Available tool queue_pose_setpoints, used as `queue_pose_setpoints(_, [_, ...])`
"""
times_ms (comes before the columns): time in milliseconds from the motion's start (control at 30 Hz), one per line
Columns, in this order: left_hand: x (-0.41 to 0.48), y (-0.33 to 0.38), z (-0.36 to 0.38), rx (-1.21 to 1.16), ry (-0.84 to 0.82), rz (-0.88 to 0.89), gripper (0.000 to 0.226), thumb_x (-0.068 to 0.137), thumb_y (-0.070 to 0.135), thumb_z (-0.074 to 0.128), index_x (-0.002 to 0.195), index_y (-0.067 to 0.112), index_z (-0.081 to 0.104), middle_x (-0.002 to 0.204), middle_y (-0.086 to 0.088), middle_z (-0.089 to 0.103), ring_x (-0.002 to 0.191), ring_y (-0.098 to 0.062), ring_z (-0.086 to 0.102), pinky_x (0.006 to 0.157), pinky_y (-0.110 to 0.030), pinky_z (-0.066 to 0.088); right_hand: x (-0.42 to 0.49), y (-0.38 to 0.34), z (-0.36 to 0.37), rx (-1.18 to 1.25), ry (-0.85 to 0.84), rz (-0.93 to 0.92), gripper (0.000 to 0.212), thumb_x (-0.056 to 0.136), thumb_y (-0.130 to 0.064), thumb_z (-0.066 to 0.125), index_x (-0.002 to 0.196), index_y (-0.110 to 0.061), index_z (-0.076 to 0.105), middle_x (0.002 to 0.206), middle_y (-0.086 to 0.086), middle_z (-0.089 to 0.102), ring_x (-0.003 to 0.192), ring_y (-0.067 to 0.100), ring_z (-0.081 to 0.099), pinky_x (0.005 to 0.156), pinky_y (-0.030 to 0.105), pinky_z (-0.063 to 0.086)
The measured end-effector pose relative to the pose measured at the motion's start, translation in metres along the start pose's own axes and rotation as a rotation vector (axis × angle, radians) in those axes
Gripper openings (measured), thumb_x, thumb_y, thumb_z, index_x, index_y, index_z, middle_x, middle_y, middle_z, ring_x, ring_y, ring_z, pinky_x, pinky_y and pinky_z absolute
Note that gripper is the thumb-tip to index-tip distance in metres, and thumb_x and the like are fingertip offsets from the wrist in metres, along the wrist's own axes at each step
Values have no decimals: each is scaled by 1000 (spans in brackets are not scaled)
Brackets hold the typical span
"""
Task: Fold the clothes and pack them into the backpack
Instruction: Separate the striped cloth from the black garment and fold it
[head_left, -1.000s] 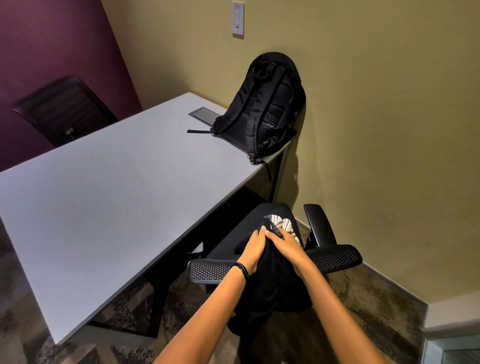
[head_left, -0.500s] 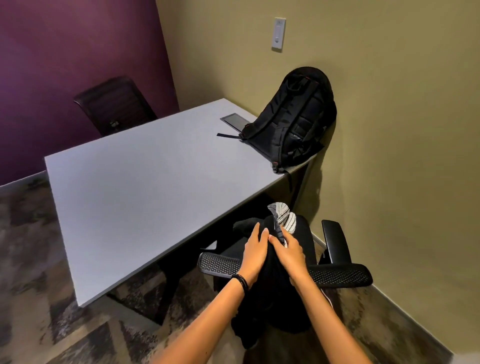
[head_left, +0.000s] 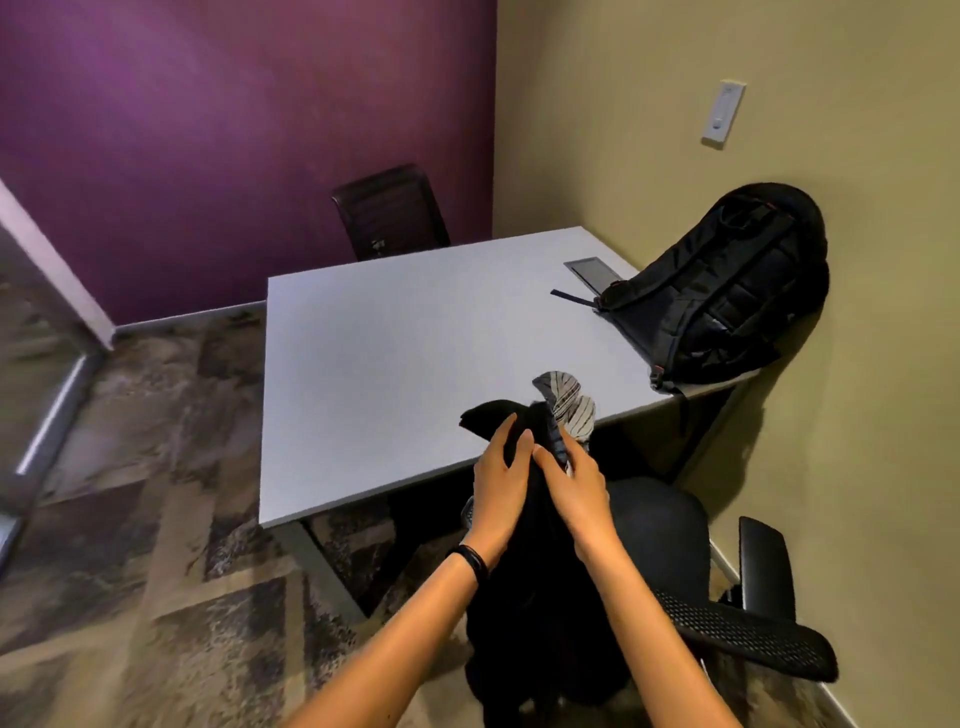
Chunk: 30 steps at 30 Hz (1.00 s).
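Note:
A bundle of clothes hangs from both my hands: a black garment (head_left: 524, 613) that droops down between my forearms, and a grey striped piece (head_left: 569, 402) that sticks up at its top. My left hand (head_left: 501, 491) grips the black cloth from the left, and my right hand (head_left: 574, 486) grips it from the right, the two side by side. The bundle's top lies over the near edge of the white table (head_left: 395, 353). A black backpack (head_left: 727, 291) leans against the tan wall at the table's far right corner, its zip closed as far as I can see.
A black mesh office chair (head_left: 691, 561) stands under my right arm, close to the wall. Another dark chair (head_left: 389, 213) stands behind the table by the purple wall. A grey hatch (head_left: 592, 270) is set in the tabletop beside the backpack. Patterned carpet lies to the left.
Both hands have lifted the bundle of clothes off the chair seat up to the table's near edge. My view has swung left, so the backpack now sits further right.

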<state>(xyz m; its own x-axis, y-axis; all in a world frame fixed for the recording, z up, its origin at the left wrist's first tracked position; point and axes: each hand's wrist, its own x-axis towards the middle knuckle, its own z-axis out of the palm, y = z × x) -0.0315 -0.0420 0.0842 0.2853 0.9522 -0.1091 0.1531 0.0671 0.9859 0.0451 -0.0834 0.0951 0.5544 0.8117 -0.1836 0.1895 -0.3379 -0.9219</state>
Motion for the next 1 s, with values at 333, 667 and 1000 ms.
queue_pose_setpoints(333, [13, 43, -57, -93, 192, 124, 46, 100, 44, 21, 141, 33, 40, 145, 6, 43, 134, -7, 39, 115, -31, 29, 8, -61, 45, 98, -168, -213, 53, 76, -51, 65, 126, -45, 48, 114, -22, 59, 112, 4, 55, 101, 37, 44])
queue_pose_setpoints(667, [83, 62, -132, -72, 286, 206, 42, 101, 38, 29, 142, 29, 37, 148, 6, 39, 136, -6, 35, 116, -34, 27, 63, -125, 126, 85, -197, -303, 60, 59, -55, 62, 118, -45, 54, 104, -18, 67, 101, 6, 62, 95, 42, 49])
queue_pose_setpoints(1000, [194, 103, -223, -53, 289, 381, 45, 101, 30, 38, 145, 22, 33, 151, 6, 35, 137, -2, 31, 115, -25, 27, 141, -217, 219, 211, -104, -465, 41, 72, -46, 67, 113, -45, 60, 98, -16, 70, 95, 6, 65, 90, 42, 53])
